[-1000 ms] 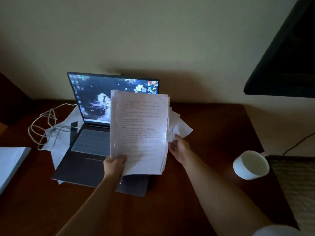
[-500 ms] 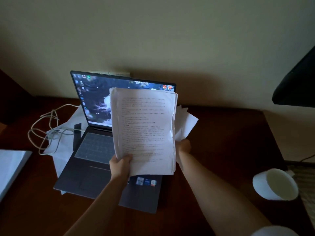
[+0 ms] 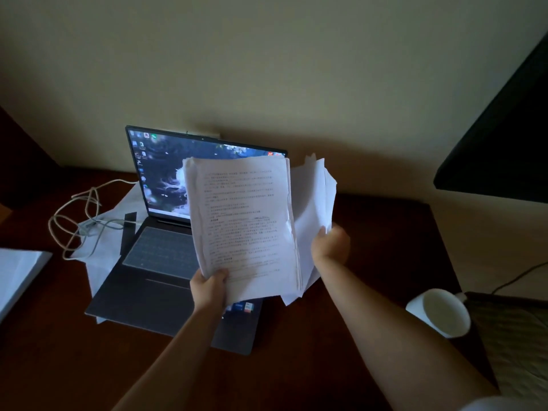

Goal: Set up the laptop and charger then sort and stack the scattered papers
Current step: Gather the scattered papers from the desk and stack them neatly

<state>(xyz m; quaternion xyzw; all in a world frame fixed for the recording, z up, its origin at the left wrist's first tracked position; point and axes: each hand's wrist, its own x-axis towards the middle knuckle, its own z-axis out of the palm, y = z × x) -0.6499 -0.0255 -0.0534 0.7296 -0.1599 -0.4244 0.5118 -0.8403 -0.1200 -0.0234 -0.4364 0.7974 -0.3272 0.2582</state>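
Observation:
An open grey laptop sits on the dark wooden desk with its screen lit. My left hand grips the bottom edge of a thick stack of printed papers, held upright over the laptop's right half. My right hand holds a second bunch of loose sheets just behind and to the right of that stack, lifted off the desk. A white charger cable lies coiled left of the laptop and runs to its left side. More white sheets lie under the laptop's left edge.
A white cup lies tipped near the desk's right edge. Another white paper pile sits at the far left. A dark screen or panel hangs at the upper right. A woven mat and thin cable lie at the right.
My right hand has lifted the loose sheets off the desk beside the laptop and raised them behind the stack. The camera view has shifted, sliding the cup rightward and lower.

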